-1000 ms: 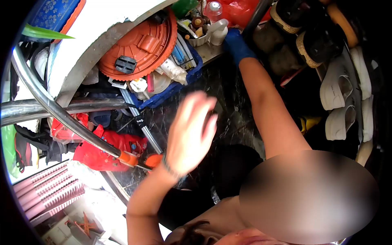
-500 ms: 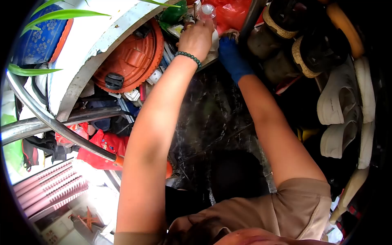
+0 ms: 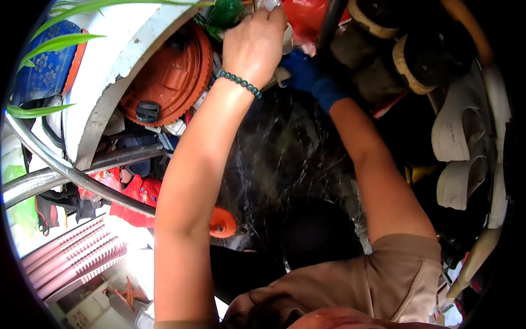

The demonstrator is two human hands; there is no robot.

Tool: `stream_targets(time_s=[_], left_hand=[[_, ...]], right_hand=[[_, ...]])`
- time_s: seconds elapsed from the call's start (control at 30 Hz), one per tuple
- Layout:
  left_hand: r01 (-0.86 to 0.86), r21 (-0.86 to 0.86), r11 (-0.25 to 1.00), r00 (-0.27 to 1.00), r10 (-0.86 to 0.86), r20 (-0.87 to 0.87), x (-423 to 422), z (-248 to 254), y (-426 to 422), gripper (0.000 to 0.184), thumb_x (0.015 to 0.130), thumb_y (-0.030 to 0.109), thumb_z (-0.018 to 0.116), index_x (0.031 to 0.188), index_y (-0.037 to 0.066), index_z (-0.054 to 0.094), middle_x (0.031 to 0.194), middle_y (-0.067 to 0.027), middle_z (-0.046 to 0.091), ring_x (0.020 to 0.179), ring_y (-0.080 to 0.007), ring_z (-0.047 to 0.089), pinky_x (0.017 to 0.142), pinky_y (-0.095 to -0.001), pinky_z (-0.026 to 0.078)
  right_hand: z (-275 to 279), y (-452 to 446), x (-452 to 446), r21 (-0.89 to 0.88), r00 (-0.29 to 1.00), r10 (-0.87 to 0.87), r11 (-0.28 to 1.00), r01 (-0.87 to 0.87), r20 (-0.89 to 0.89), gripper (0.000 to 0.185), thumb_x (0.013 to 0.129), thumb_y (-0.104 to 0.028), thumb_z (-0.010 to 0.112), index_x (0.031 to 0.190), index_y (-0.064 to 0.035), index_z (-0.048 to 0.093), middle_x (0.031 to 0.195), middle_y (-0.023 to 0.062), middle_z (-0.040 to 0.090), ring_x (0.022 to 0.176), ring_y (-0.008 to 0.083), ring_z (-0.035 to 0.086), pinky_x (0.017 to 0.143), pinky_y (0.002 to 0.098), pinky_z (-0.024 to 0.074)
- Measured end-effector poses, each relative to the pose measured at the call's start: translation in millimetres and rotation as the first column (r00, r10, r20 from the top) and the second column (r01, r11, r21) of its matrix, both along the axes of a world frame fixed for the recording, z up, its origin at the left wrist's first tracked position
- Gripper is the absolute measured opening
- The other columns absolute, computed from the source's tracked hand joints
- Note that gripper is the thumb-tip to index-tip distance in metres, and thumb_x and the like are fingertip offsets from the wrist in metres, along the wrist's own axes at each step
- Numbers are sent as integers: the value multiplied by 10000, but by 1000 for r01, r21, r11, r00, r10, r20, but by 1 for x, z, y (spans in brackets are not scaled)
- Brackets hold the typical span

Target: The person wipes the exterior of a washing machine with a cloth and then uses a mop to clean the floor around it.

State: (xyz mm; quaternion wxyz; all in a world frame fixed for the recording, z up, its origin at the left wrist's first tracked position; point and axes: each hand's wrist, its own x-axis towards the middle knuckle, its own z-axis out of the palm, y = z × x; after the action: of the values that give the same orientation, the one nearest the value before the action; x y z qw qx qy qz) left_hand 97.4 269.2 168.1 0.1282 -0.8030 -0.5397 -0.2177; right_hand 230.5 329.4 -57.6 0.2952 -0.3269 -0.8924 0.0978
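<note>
Floor: glossy black stone with white veins point(image 3: 279, 148), spread below your arms; the cramped room packs goods around it
Left side: round terracotta-coloured plastic lid point(image 3: 170, 82), near a curved silver metal tube point(image 3: 82, 178)
Your left hand: bare point(image 3: 255, 44), fingertips at the small clear plastic object point(image 3: 269, 5) at the top edge; you touch or overlap it, grip unclear
Your right hand: in a blue glove point(image 3: 301, 71), near the left but apart; its fingers are in shadow, so whether they hold anything cannot be told
Clear plastic object: beyond your left knuckles, up and left of your right hand; shiny red plastic bag point(image 3: 308, 22) just beside it
Count: one lid; one red bag; two white shoes point(image 3: 452, 131); two black shoes with cork-coloured soles point(image 3: 408, 66)
</note>
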Motion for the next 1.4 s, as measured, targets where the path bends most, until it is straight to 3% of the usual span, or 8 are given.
stream_targets(time_s=[0.07,0.2,0.37,0.47,0.57,1.0,1.17,1.4], left_hand=[[-1,-2,1000,1000,1,-12,-1,-9,-4,197,884,203,519,1053,106,551,880,-128,613,790,-346,609,626,-443,493],[-29,-56,998,998,26,-60,4,-24,0,198,882,205,522,1056,116,557,859,-120,610,776,-336,612,614,-438,493],[-24,-176,984,1000,24,-1,6,-49,19,274,892,215,500,1151,142,553,1010,-93,630,922,-330,595,726,-439,490],[-38,-215,976,998,26,-59,1,-66,27,369,878,151,490,1243,202,507,1154,-95,564,953,-355,577,768,-426,488],[5,-73,997,1000,-7,-28,2,-77,32,458,845,95,494,1281,233,481,1240,-107,503,1039,-342,541,844,-413,465],[-117,10,993,934,113,-340,15,-58,8,533,873,170,495,1387,229,369,1490,-110,239,1375,-299,226,1098,-488,193],[104,12,995,994,-104,25,21,-33,-46,359,805,121,513,1157,81,572,1402,-152,363,1309,-301,329,1078,-460,263],[216,-198,956,959,-169,228,-24,-11,-170,405,707,91,661,1102,52,580,1338,-199,398,1224,-370,404,987,-458,392]], right_hand=[[-10,-6,4,141,996,-86,986,88,-21,236,832,-200,571,1009,-44,597,1006,179,614,939,310,591,851,398,437],[-60,-11,14,-786,809,-376,597,-162,-452,176,804,-102,615,948,-8,580,952,152,619,874,255,596,764,352,454],[-10,-152,71,-821,736,-425,478,-312,-527,340,843,-245,632,1066,-4,545,973,91,590,920,193,581,794,311,459],[1,-202,83,-866,750,-603,493,81,-273,468,848,-312,634,1183,-9,511,1051,112,595,963,176,579,812,290,459],[54,-220,79,-997,771,-633,-6,75,61,355,904,-187,554,1213,-19,506,1042,63,571,877,149,551,765,280,451],[41,-229,65,-954,748,-627,-21,-298,-220,465,947,-316,510,1310,-35,436,1160,50,562,1010,128,546,879,268,431],[16,-235,68,-951,697,-675,21,-309,-241,437,915,-392,540,1123,-11,594,943,53,617,832,134,571,735,273,456],[62,-234,53,-942,734,-626,3,-336,-264,489,968,-342,466,1310,6,438,1227,64,540,1054,139,528,914,272,416]])
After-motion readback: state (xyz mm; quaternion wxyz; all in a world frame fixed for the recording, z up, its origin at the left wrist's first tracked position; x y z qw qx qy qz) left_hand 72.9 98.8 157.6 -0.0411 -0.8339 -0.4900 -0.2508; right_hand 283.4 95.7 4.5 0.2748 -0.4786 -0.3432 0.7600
